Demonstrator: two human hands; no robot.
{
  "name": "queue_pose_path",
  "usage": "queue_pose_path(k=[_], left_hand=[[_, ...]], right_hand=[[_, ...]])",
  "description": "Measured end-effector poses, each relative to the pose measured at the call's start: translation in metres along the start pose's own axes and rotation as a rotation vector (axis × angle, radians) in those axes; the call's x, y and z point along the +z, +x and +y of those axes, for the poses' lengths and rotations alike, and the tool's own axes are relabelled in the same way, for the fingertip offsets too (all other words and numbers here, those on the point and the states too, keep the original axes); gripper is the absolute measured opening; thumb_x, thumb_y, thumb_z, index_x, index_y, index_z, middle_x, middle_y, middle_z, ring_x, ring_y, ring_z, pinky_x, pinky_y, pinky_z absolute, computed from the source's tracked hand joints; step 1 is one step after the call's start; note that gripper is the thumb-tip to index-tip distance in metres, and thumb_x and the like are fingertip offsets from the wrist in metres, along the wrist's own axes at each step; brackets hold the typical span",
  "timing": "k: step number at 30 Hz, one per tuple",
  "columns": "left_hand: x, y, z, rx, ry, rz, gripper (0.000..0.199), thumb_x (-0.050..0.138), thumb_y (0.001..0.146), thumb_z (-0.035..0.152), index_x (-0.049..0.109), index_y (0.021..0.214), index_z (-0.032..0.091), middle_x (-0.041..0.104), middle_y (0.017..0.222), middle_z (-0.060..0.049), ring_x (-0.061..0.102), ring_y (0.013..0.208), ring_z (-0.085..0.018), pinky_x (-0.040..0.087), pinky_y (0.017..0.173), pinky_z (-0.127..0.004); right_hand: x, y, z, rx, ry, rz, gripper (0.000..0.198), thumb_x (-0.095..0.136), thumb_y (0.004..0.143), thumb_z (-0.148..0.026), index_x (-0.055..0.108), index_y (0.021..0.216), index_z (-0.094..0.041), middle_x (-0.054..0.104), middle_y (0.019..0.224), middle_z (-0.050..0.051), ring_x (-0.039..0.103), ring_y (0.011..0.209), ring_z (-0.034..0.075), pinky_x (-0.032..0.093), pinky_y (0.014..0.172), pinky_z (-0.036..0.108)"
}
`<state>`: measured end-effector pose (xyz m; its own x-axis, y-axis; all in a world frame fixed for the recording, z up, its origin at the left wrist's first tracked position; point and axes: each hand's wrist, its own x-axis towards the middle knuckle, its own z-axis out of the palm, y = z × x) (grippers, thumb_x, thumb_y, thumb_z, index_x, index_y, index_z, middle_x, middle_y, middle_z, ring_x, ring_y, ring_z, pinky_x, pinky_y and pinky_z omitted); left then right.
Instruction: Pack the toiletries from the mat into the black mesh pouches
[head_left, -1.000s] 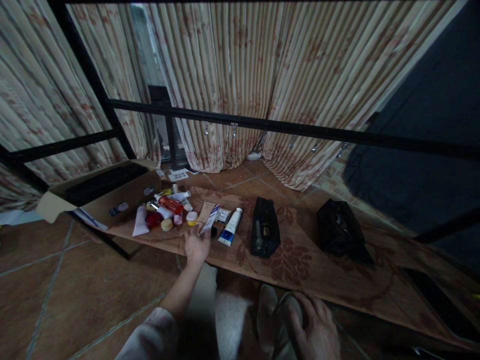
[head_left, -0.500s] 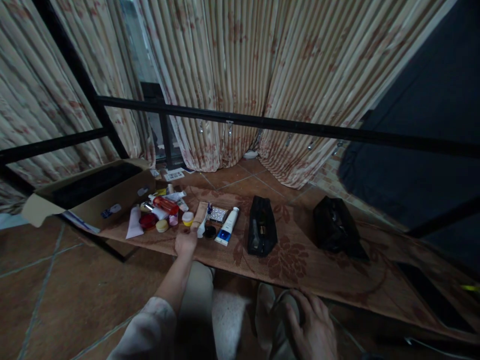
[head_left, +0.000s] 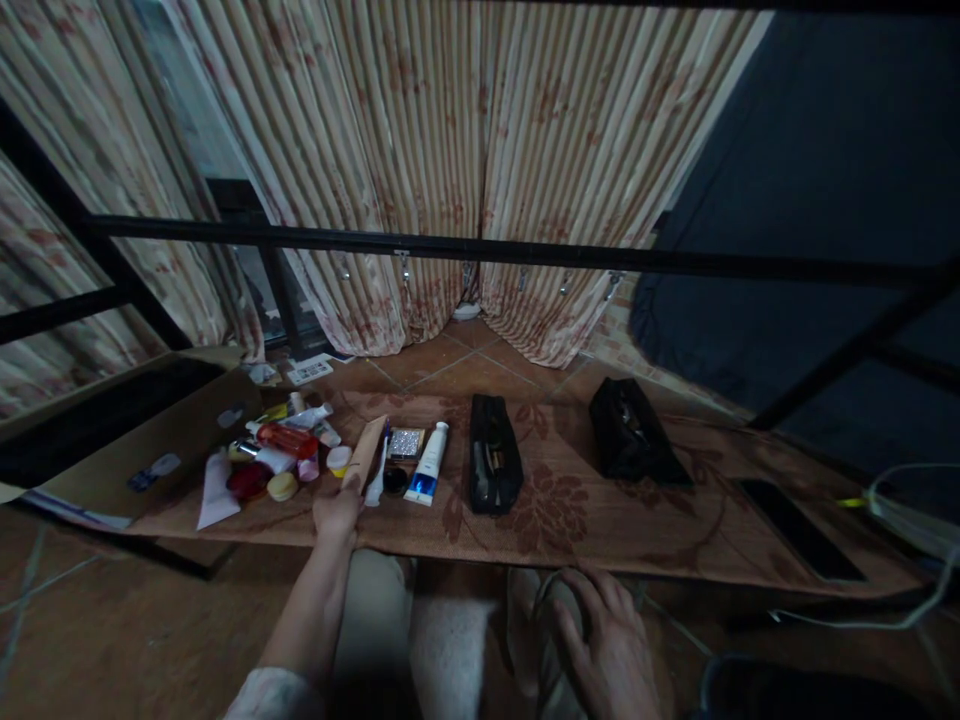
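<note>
My left hand (head_left: 336, 512) is closed on the near end of a flat tan rectangular packet (head_left: 367, 448), which is tipped up on its edge. Just right of it lie a white spoon-like applicator (head_left: 378, 478), a glittery compact (head_left: 406, 443), a round black pot (head_left: 394, 481) and a white and blue tube (head_left: 429, 464). On the left, a small yellow and white jar (head_left: 339, 460) sits beside a pile with a red bottle (head_left: 287, 440), a pink tube (head_left: 217, 490) and a cream round jar (head_left: 283, 487). My right hand (head_left: 606, 640) rests on my knee, fingers spread and holding nothing.
Two black zip pouches, one upright and unzipped (head_left: 495, 455) and another (head_left: 634, 430), stand on the cloth-covered bench (head_left: 555, 535). A black phone-like slab (head_left: 802, 530) lies at the right. A cardboard box (head_left: 180, 440) stands at the left end; a dark rail (head_left: 450, 243) runs behind.
The tan packet has been tipped up from lying flat, now in my left hand. My right hand stays on the knee. The view has turned right.
</note>
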<state>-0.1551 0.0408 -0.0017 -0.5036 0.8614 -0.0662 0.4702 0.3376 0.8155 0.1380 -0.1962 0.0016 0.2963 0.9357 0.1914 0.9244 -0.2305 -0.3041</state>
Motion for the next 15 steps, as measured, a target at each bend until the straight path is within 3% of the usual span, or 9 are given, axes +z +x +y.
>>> queue_pose_path(k=[3,5,7,15], left_hand=[[-0.008,-0.019,0.004,-0.113,-0.307,-0.053,0.02,0.051,0.079,0.034,0.054,0.076,0.014,0.061,0.067,-0.005,0.063,0.06,-0.013,0.053,0.057,-0.024],[-0.013,-0.035,0.008,-0.194,-0.656,-0.146,0.021,0.06,0.073,0.033,0.056,0.077,0.013,0.06,0.067,-0.003,0.06,0.058,-0.01,0.051,0.055,-0.02],[-0.017,-0.054,0.013,-0.186,-0.813,-0.249,0.024,0.067,0.067,0.031,0.057,0.078,0.012,0.06,0.067,-0.002,0.059,0.058,-0.009,0.05,0.054,-0.017],[-0.016,-0.128,0.042,-0.228,-0.855,-0.655,0.038,0.074,0.061,0.038,0.06,0.087,0.013,0.064,0.073,-0.006,0.062,0.061,-0.013,0.053,0.055,-0.022]], right_hand=[[0.0,0.0,0.003,0.001,-0.004,0.002,0.032,0.044,0.084,-0.042,0.06,0.108,-0.029,0.055,0.119,0.003,0.049,0.111,0.024,0.043,0.09,0.04],[0.001,0.0,0.007,-0.005,-0.008,0.0,0.032,0.045,0.083,-0.043,0.061,0.109,-0.03,0.056,0.12,0.003,0.05,0.111,0.024,0.044,0.088,0.04],[0.004,0.001,0.011,-0.011,-0.012,0.0,0.032,0.045,0.083,-0.043,0.06,0.11,-0.031,0.056,0.121,0.002,0.05,0.112,0.024,0.045,0.088,0.039],[0.025,0.002,0.025,-0.094,-0.011,0.099,0.031,0.049,0.082,-0.043,0.062,0.107,-0.029,0.059,0.115,0.004,0.053,0.106,0.024,0.047,0.084,0.037]])
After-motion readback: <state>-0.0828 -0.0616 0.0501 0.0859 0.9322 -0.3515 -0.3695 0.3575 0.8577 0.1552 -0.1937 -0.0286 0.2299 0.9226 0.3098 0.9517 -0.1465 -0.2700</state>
